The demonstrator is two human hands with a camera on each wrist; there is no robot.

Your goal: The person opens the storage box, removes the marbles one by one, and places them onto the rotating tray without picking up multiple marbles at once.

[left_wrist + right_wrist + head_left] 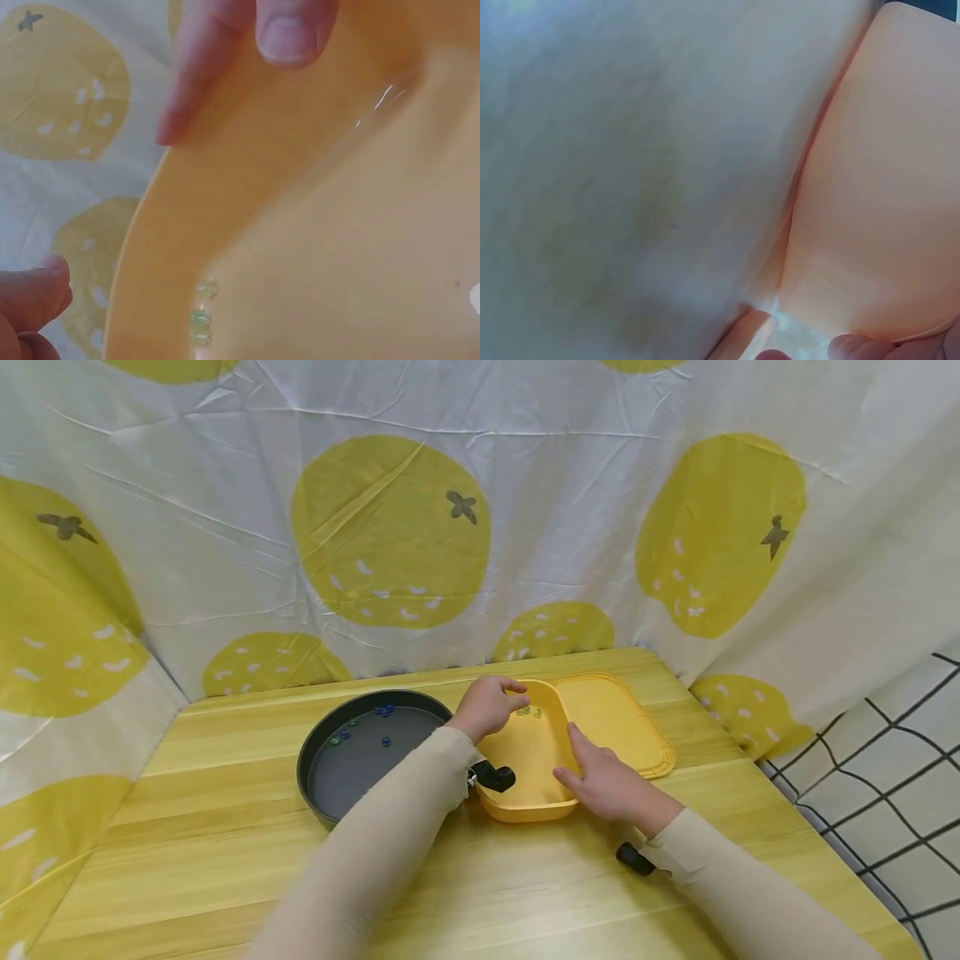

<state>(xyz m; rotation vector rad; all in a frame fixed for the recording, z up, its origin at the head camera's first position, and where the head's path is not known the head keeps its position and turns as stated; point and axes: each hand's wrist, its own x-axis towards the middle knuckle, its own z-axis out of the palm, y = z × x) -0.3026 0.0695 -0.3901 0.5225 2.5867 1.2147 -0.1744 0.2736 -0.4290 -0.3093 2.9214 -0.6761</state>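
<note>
A yellow rectangular container (525, 752) stands on the table, with several clear greenish marbles (200, 316) inside along its far end. My left hand (489, 703) hovers over its far left part, thumb and index finger apart, with nothing visible between them. My right hand (603, 781) holds the container's right side, thumb inside the wall and index finger along the rim. In the left wrist view the right thumb (291, 34) shows its nail over the inner wall. A dark round pan (360, 760) sits left of the container, partly hidden by my left forearm.
Several blue and green marbles (384, 710) lie scattered in the pan. Beneath the container's right side, a flat yellow lid (618, 722) lies on the wooden table (210, 793). A lemon-print curtain (555, 527) hangs behind, and a black wire grid (885, 793) stands at the right.
</note>
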